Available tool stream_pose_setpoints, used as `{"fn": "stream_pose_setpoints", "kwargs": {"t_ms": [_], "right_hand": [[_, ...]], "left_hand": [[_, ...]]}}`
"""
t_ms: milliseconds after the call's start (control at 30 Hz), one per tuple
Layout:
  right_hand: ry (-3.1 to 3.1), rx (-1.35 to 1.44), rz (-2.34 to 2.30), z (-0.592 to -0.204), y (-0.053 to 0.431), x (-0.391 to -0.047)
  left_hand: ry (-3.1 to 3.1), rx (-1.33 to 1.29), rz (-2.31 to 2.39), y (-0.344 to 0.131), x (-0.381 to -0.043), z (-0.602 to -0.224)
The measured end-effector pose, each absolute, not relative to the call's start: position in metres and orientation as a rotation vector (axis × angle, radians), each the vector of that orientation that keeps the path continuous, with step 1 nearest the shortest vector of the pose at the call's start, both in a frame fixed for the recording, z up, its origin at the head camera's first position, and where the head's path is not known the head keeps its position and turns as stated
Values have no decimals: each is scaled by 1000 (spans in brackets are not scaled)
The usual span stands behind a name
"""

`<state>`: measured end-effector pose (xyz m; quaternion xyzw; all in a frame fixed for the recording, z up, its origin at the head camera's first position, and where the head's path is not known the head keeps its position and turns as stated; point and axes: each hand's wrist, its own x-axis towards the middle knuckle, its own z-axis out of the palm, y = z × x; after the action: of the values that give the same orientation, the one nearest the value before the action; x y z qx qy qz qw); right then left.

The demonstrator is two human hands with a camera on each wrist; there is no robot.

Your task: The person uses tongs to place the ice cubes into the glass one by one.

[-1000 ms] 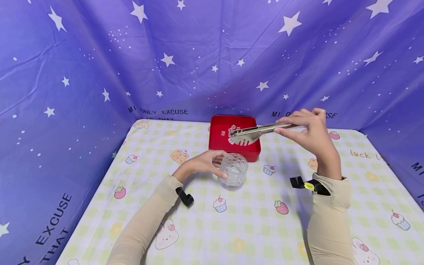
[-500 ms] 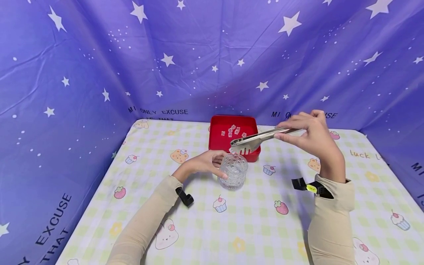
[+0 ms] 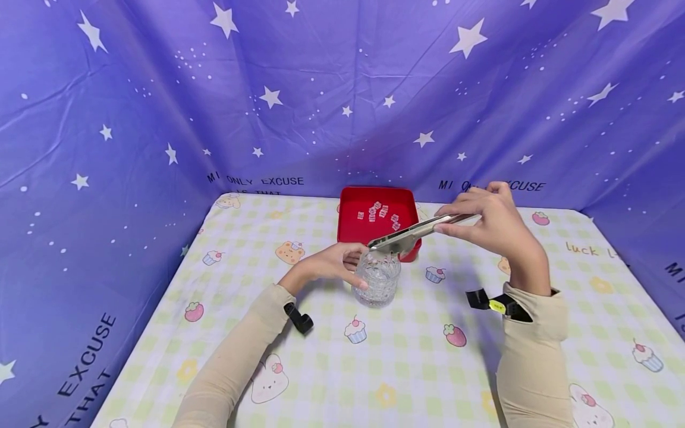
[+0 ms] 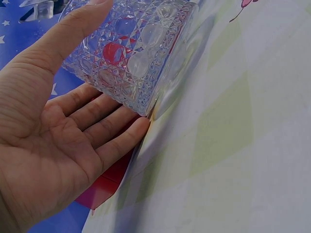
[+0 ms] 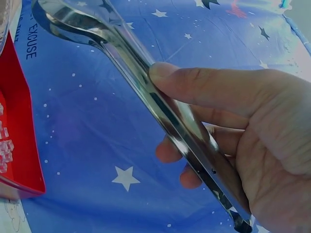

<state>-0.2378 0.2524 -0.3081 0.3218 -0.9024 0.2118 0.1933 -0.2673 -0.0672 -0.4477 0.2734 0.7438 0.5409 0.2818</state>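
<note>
My left hand [image 3: 334,264] holds a clear, textured glass [image 3: 377,285] upright on the table, thumb on the near side and fingers around the far side. In the left wrist view, the thumb crosses the patterned wall of the glass [image 4: 131,53]. My right hand [image 3: 489,223] pinches metal serving tongs [image 3: 423,229] between thumb and fingers. Their slotted head lies over the mouth of the glass, tilted down to the left. From the right wrist, the tongs [image 5: 160,109] look pressed nearly together. What sits between their tips is mostly hidden.
Right behind the glass stands a shallow red tray [image 3: 350,232] with several small clear cubes [image 3: 383,211] in it. A checked cloth [image 3: 417,362] with printed cupcakes and strawberries covers the table. Blue star-printed curtain [image 3: 321,137] hangs behind and at the sides.
My right hand has brought the tongs down and toward me from over the red tray to the mouth of the glass. The left hand and glass have stayed in place.
</note>
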Motion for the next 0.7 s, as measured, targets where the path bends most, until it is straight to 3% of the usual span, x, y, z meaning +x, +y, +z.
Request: {"fn": "stream_pose_setpoints", "kwargs": {"t_ms": [700], "right_hand": [[-2573, 919, 521, -311, 242, -237]], "left_hand": [[2014, 722, 1421, -67, -268, -448]]}}
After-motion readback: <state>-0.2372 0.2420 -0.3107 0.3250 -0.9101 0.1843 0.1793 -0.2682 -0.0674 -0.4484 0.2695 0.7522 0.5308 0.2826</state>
